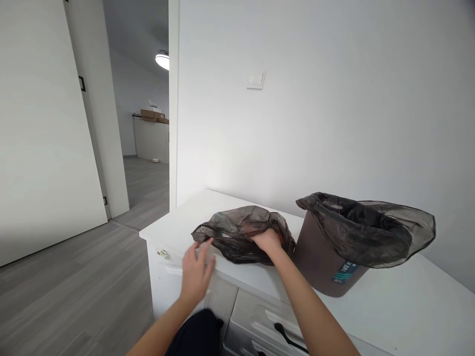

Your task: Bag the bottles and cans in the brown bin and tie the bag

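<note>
A thin, see-through black garbage bag (pixel 237 230) lies bunched on the white cabinet top, with vague reddish and greenish patches showing through its film. My right hand (pixel 267 241) is at the right part of this bag; folds of film cover its fingers, so their grip is hidden. At the bag's left end, my left hand (pixel 196 272) is open with fingers spread, the fingertips close to its edge. Whether they touch it I cannot tell. Just right of the bag stands a brown trash bin (pixel 319 252), lined with another black bag (pixel 356 237) folded over its rim.
The white cabinet (pixel 419 306) has drawers in front, one with a black handle (pixel 289 338). Behind it rises a white wall with a light switch (pixel 256 79). To the left are a white door (pixel 44 123), grey floor (pixel 92 291) and a doorway to another room with cardboard boxes (pixel 150 114).
</note>
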Available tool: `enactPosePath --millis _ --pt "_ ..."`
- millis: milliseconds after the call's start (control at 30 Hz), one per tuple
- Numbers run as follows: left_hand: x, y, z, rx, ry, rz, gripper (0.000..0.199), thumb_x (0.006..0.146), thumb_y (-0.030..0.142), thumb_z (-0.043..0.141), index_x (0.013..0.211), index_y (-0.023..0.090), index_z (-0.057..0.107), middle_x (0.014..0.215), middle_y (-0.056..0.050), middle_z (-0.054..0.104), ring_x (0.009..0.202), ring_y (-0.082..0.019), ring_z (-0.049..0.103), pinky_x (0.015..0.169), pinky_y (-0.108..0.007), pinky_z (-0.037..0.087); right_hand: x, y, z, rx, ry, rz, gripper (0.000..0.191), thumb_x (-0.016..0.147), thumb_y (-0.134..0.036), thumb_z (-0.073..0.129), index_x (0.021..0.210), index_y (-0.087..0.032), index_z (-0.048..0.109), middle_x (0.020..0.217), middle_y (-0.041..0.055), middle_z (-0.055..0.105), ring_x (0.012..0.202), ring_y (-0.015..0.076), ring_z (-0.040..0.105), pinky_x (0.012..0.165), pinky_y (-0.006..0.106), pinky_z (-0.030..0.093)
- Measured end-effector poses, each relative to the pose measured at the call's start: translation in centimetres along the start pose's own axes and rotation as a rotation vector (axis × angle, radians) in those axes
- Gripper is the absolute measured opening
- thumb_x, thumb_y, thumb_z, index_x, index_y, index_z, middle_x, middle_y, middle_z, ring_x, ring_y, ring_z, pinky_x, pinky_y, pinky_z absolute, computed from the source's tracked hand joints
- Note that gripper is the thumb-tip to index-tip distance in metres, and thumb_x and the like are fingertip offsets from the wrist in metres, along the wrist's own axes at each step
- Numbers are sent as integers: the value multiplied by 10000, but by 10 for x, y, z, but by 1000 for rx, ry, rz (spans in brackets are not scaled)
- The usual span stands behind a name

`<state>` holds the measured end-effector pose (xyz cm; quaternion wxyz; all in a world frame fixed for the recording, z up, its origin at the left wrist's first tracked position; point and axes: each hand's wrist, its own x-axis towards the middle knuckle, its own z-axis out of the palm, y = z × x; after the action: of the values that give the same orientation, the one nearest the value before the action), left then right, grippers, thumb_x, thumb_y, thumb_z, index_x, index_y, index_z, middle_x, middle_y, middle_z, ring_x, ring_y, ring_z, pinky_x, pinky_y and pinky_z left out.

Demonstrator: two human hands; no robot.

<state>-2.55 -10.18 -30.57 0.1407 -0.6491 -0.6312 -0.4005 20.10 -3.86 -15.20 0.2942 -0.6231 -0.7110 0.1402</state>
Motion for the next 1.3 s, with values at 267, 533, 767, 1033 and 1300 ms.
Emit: enactPosePath --millis 267,533,767,1033,1300 --pt "89 -77 -55 255 -59 -493 505 1035 339 358 1460 173 574 1568 -141 476 1477 -331 367 1230 -517 258 -95 -1 -111 49 -173 -51 256 735 -466 760 829 -231 728 833 98 760 772 287 713 623 333 482" --pt "91 -59 -57 301 -80 -634 489 1011 270 347 1380 196 658 1557 -48 525 1489 -270 401 1278 -477 202 -4 -59 47 1132 -250 -214 677 577 -396 901 1163 -234 604 1156 83 738 1028 271 720 869 377 565" --pt "87 -73 -42 280 119 -634 494 962 216 365 1352 161 663 1451 -89 629 1414 -266 484 1255 -462 247 75 -162 194 772 -160 -16 624 601 -384 856 1064 -227 467 1132 88 716 1018 241 696 861 330 526" --pt "79 -86 -27 238 102 -593 505 968 228 366 1378 118 640 1458 -113 619 1431 -295 453 1270 -491 180 68 -170 196 480 -221 -76 626 651 -315 851 1168 -194 518 1234 143 668 1278 328 538 1018 388 434" --pt "82 -95 -16 277 132 -571 503 984 244 323 1359 137 640 1466 -85 616 1423 -272 452 1260 -474 168 1 -121 95 389 -258 -350 302 815 -282 648 1113 -245 671 1017 31 709 904 196 667 806 288 496"
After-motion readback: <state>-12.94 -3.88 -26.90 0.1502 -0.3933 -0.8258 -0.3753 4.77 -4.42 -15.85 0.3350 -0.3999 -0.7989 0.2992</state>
